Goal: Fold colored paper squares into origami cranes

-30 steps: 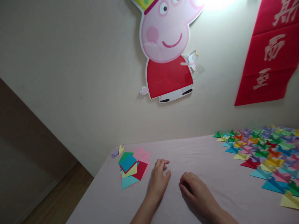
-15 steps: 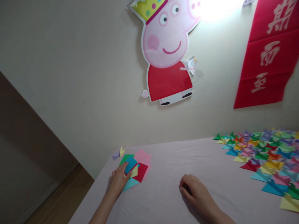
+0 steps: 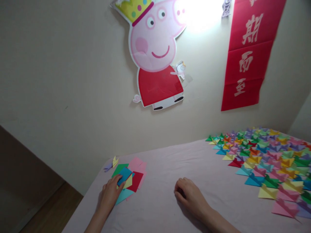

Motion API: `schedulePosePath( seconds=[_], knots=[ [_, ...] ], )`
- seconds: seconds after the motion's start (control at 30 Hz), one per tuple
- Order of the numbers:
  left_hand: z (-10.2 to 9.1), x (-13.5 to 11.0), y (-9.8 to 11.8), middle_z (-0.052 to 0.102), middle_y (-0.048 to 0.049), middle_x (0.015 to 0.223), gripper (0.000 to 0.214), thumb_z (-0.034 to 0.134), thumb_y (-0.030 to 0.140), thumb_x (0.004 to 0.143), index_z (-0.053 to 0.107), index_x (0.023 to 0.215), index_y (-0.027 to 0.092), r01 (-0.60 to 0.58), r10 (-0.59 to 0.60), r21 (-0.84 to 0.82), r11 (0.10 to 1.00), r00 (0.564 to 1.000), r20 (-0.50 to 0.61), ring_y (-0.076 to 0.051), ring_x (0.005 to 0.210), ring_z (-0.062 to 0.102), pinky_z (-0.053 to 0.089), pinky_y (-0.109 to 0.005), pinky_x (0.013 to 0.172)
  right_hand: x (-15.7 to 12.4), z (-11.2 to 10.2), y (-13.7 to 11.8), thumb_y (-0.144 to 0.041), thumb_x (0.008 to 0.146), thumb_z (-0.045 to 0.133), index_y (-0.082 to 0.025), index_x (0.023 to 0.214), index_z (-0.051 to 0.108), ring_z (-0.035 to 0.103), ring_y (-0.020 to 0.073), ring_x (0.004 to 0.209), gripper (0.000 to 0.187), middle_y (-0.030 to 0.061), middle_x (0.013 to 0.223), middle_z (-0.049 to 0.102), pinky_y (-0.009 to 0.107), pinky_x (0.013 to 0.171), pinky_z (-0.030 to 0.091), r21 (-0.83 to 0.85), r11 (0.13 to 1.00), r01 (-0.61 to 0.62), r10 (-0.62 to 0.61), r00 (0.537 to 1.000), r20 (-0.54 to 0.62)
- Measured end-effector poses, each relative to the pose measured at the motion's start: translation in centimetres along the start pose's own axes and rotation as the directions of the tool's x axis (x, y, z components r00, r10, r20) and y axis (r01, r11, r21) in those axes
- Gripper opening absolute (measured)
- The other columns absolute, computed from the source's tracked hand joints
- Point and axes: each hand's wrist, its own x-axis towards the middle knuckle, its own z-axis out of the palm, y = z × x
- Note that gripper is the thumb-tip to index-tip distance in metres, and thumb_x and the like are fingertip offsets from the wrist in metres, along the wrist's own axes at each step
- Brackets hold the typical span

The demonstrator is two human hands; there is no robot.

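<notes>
My left hand [image 3: 112, 189] rests at the near left edge of a loose pile of coloured paper sheets. Its fingertips touch a blue sheet [image 3: 125, 173] on top, and the thumb, apart from them, lies by a pale yellow sheet [image 3: 129, 182]. Around these show a green sheet [image 3: 118, 169], a pink sheet [image 3: 137, 164], a red sheet [image 3: 136, 181] and a turquoise sheet [image 3: 124, 195]. On the bare cloth to the right, my right hand [image 3: 190, 195] lies on its side with fingers curled in, and no object shows in it.
Many folded paper cranes [image 3: 266, 166] stand in rows on the right of the cloth-covered surface [image 3: 165, 168]. A yellow folded paper piece [image 3: 115, 161] and a purple one [image 3: 108, 167] lie behind the pile. A pig cutout [image 3: 160, 84] and a red banner [image 3: 243, 74] hang on the wall.
The view has turned to the right, so more cranes show. My left hand has drawn back slightly toward me over the pile. My right hand stays curled on the cloth.
</notes>
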Motion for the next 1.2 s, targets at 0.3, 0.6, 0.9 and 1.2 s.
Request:
schedulePosePath(
  seconds=[0.3, 0.6, 0.9, 1.2],
  knots=[
    [-1.0, -0.7, 0.8, 0.062, -0.0096, 0.131, 0.034, 0.047, 0.034, 0.093, 0.064, 0.119, 0.020, 0.011, -0.011, 0.025, 1.000, 1.000, -0.013, -0.027, 0.123, 0.055, 0.042, -0.041, 0.096, -0.1, 0.1, 0.3, -0.015, 0.084, 0.050, -0.020, 0.078, 0.059, 0.055, 0.0207, 0.082, 0.012, 0.0050, 0.083, 0.065, 0.032, 0.076, 0.040, -0.012, 0.999, 0.038, -0.037, 0.999, 0.031],
    [-2.1, -1.2, 0.8, 0.063, -0.0099, 0.128, 0.032, 0.043, 0.034, 0.097, 0.065, 0.117, 0.021, -0.003, 0.003, 0.025, 1.000, 1.000, -0.006, -0.027, 0.118, 0.056, 0.041, -0.040, 0.094, -0.1, 0.1, 0.3, -0.017, 0.086, 0.048, -0.020, 0.077, 0.057, 0.056, 0.0215, 0.080, 0.013, 0.0054, 0.081, 0.065, 0.033, 0.074, 0.040, -0.037, 0.998, 0.055, -0.053, 0.998, 0.041],
    [-1.7, -1.8, 2.0, 0.051, -0.0098, 0.143, 0.054, 0.065, 0.047, 0.084, 0.058, 0.133, 0.026, -0.071, 0.072, -0.023, 0.997, 0.996, 0.057, -0.030, 0.131, 0.046, 0.039, -0.044, 0.102, 0.0, 0.0, 0.1, -0.018, 0.087, 0.047, -0.020, 0.076, 0.056, 0.056, 0.0218, 0.081, 0.014, 0.0053, 0.081, 0.065, 0.034, 0.075, 0.040, -0.030, 0.998, 0.052, -0.050, 0.998, 0.050],
    [-2.4, -1.5, 2.0, 0.066, -0.0036, 0.120, 0.033, 0.045, 0.042, 0.097, 0.068, 0.117, 0.029, -0.233, 0.234, -0.086, 0.969, 0.972, 0.002, -0.022, 0.110, 0.060, 0.045, -0.035, 0.096, 0.0, 0.5, 0.4, -0.017, 0.085, 0.048, -0.022, 0.075, 0.058, 0.056, 0.0219, 0.081, 0.014, 0.0054, 0.082, 0.066, 0.035, 0.076, 0.041, -0.003, 0.999, 0.038, -0.038, 0.999, 0.020]
  ],
)
